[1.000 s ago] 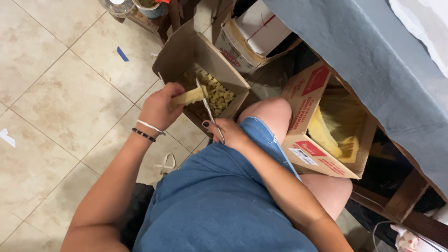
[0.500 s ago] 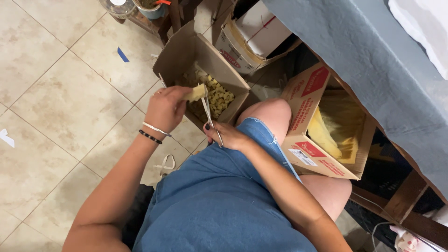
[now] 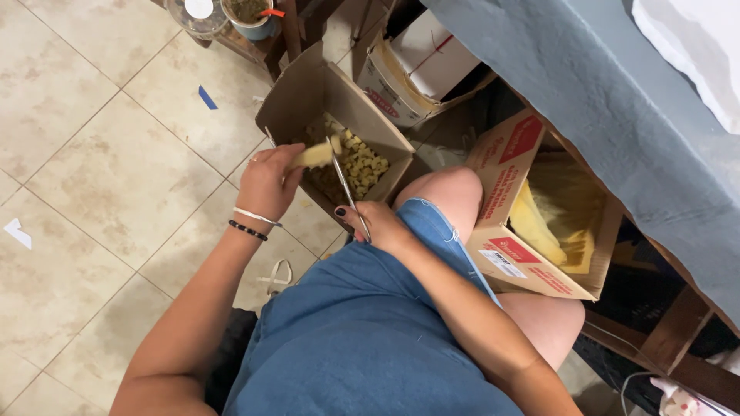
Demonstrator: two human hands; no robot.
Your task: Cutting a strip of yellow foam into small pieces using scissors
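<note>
Shortened since before, the pale strip (image 3: 314, 156) stays pinched in left-hand (image 3: 267, 183) fingers; right hand (image 3: 378, 225) grips scissors (image 3: 344, 182) at its three o'clock; best cut squarely over the cardboard box (image 3: 324, 92).

even soft daylight, sharp, faint shadows

Scissor handles (image 3: 362, 223) hidden inside the right hand's (image 3: 378, 223) grip, jars (image 3: 202, 11) cut off by the top edge, carton (image 3: 539, 212) contents blurred, small cut pieces (image 3: 361, 162) indistinct.
</note>
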